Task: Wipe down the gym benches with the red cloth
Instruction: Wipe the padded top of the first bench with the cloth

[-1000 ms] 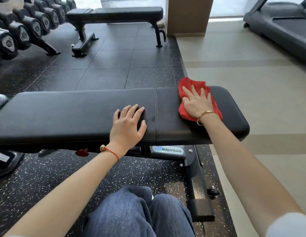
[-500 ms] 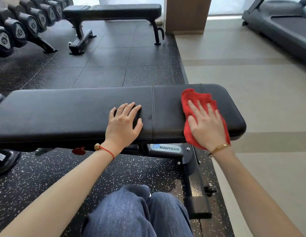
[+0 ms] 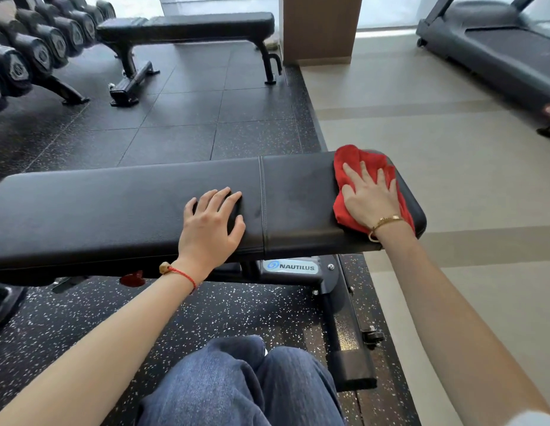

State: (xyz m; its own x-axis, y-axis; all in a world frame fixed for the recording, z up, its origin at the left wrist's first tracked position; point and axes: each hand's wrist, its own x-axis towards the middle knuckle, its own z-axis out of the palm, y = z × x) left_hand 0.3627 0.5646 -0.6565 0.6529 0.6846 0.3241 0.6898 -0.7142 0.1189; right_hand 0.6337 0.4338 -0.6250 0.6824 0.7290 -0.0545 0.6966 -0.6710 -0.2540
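Observation:
A long black padded gym bench (image 3: 113, 207) runs across the view in front of me. The red cloth (image 3: 364, 161) lies crumpled at the bench's right end. My right hand (image 3: 370, 198) presses flat on the cloth with straight spread fingers and covers most of it. My left hand (image 3: 210, 224) rests flat on the pad just left of the seam, fingers spread and holding nothing. A second black bench (image 3: 187, 24) stands further back on the dark rubber floor.
A rack of black dumbbells (image 3: 37, 53) lines the far left. A treadmill (image 3: 495, 47) stands at the far right on the beige floor. A wooden pillar (image 3: 320, 26) rises behind the far bench. The near bench's metal frame and foot (image 3: 350, 348) sit beside my knees.
My right hand slid the red cloth from the pad's near edge toward the far right end of the bench. My left hand stayed planted on the pad.

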